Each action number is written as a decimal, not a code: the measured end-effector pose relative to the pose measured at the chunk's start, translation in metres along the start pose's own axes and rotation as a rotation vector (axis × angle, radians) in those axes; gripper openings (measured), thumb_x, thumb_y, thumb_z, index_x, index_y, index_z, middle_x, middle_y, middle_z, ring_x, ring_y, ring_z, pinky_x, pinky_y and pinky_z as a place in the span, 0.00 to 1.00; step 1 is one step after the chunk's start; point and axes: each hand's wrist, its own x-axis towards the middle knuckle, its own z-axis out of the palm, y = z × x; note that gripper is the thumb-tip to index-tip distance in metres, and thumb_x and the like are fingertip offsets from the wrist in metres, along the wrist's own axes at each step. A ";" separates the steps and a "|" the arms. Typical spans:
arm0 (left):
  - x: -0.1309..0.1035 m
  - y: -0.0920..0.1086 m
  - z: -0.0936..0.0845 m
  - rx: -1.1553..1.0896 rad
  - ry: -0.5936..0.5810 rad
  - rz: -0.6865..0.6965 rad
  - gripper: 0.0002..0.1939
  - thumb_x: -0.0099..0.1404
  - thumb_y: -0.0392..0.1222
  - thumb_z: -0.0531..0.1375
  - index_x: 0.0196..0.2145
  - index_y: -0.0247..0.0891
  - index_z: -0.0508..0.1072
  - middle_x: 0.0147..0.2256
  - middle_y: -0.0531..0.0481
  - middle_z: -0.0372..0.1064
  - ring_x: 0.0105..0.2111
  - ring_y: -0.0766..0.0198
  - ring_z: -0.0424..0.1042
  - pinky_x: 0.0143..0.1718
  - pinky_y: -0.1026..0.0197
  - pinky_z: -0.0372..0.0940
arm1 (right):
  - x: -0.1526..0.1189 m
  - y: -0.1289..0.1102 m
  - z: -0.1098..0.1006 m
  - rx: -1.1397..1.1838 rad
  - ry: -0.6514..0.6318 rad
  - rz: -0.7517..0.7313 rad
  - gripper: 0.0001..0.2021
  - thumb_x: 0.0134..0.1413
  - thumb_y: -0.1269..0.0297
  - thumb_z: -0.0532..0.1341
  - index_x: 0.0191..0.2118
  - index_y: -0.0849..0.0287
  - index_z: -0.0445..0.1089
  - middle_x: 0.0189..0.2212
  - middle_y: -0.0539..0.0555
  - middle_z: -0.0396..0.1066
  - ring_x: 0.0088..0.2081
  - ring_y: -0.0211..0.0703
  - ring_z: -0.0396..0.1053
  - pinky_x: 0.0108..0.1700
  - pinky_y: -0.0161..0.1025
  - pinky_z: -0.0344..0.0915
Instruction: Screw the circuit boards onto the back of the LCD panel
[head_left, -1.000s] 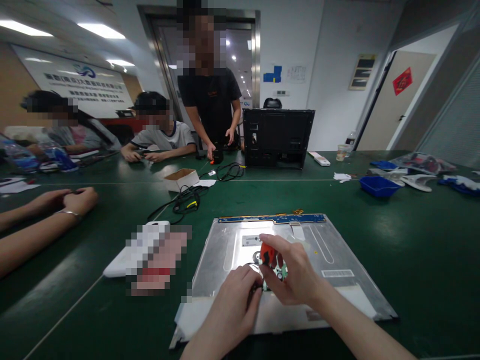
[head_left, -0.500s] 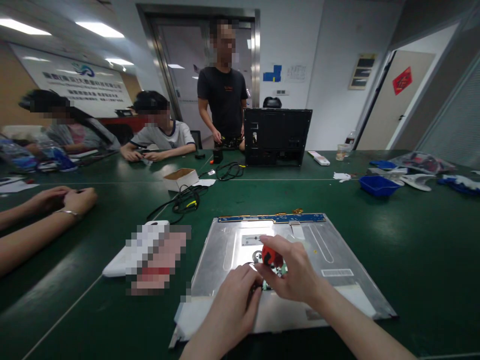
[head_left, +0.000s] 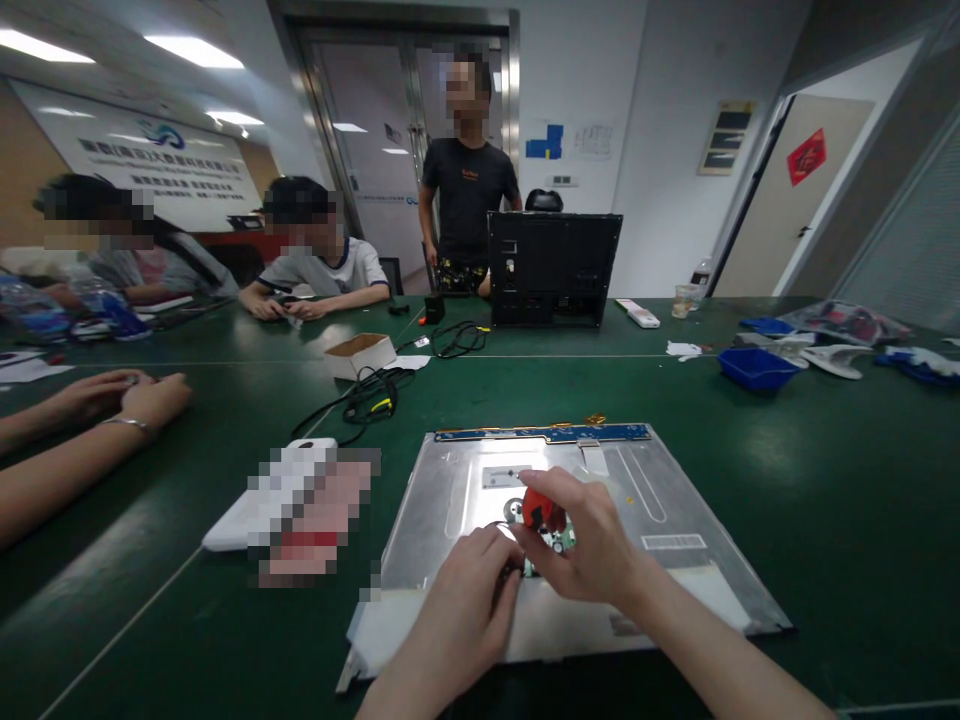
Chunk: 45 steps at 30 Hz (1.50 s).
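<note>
A flat silver metal panel [head_left: 465, 480] with a blue circuit strip [head_left: 540, 434] along its far edge lies on the table before me. Over its middle, my right hand [head_left: 581, 535] pinches a stubby red-and-black screwdriver handle [head_left: 538, 508]; its tip is hidden. Beneath that handle shows a small green circuit board [head_left: 566, 538] beside a round silver disc [head_left: 514, 509]. My left hand [head_left: 480, 590] is closed at the near left side of this small board and steadies it. The fingers cover much of the board.
Left of the panel lies a white device [head_left: 259, 515]. Beyond it are black cables [head_left: 367, 400] and an open cardboard box [head_left: 360, 357]. A black monitor back [head_left: 555, 270] stands at the far side; a blue tray [head_left: 757, 368] is at right. Another person's hands [head_left: 150, 400] are at left.
My hands and the screwdriver stay in almost the same place. The standing person across the table has shifted to the right.
</note>
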 end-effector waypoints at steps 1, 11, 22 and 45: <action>0.000 -0.001 0.000 0.002 0.001 0.000 0.06 0.66 0.33 0.49 0.37 0.39 0.65 0.38 0.43 0.68 0.39 0.53 0.68 0.42 0.52 0.64 | 0.000 0.000 0.000 -0.001 -0.002 -0.002 0.21 0.59 0.68 0.56 0.57 0.57 0.56 0.29 0.49 0.69 0.24 0.36 0.63 0.23 0.35 0.59; -0.001 0.004 -0.003 -0.012 -0.009 -0.021 0.06 0.64 0.32 0.51 0.36 0.39 0.65 0.38 0.44 0.68 0.40 0.54 0.68 0.43 0.53 0.64 | 0.001 0.000 -0.002 0.039 -0.015 0.024 0.24 0.58 0.71 0.54 0.61 0.58 0.54 0.31 0.51 0.71 0.24 0.36 0.64 0.24 0.35 0.62; 0.001 0.005 -0.004 -0.010 -0.017 -0.027 0.07 0.66 0.34 0.50 0.36 0.39 0.66 0.38 0.43 0.68 0.39 0.53 0.68 0.43 0.51 0.65 | 0.001 0.001 -0.002 0.046 -0.039 0.025 0.26 0.57 0.70 0.54 0.61 0.57 0.53 0.32 0.50 0.70 0.24 0.36 0.64 0.24 0.34 0.62; 0.001 0.004 -0.003 -0.006 -0.010 -0.023 0.07 0.64 0.31 0.50 0.36 0.39 0.66 0.38 0.44 0.68 0.40 0.54 0.68 0.42 0.53 0.64 | 0.000 0.002 -0.001 -0.016 -0.009 0.035 0.23 0.59 0.69 0.56 0.59 0.56 0.55 0.30 0.49 0.69 0.24 0.36 0.64 0.24 0.34 0.61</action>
